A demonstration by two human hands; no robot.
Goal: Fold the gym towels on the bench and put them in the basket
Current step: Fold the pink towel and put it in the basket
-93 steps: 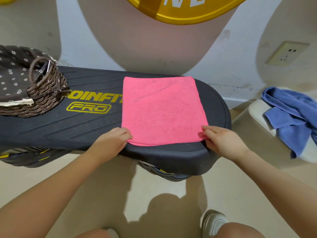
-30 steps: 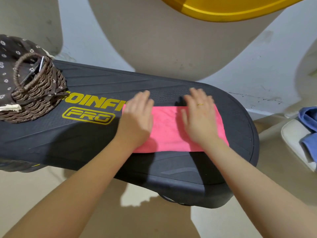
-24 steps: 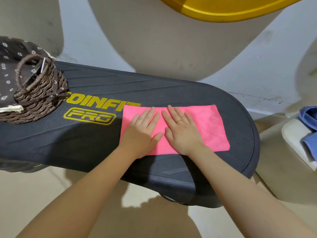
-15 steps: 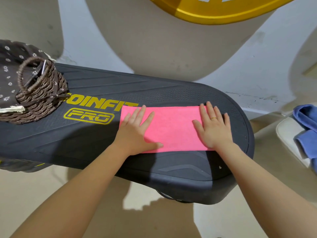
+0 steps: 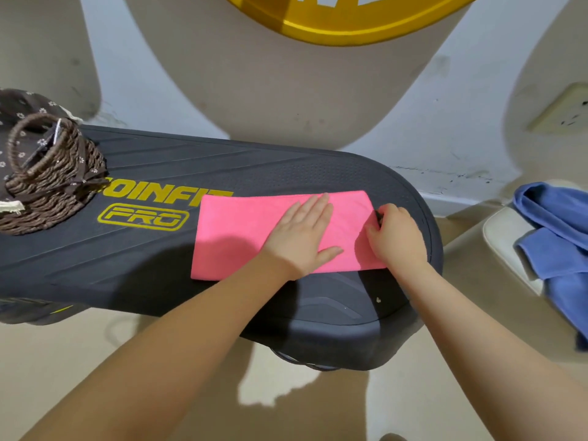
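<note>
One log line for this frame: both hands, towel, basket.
left hand: flat on pink towel | right hand: pinching towel's right edge | wicker basket: on bench, left end

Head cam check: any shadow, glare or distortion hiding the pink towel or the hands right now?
Head view: left hand casts a soft shadow on the pink towel; no glare, fold edges sharp; right hand clear at the towel's right end; wide-angle lens bows the bench.

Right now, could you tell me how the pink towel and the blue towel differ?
The pink towel lies flat on the black bench, folded into a neat strip; the blue towel is bunched on a white seat beside it. The left hand presses the pink one and the right hand pinches its end; nobody touches the blue one. Neither is in the basket.
</note>
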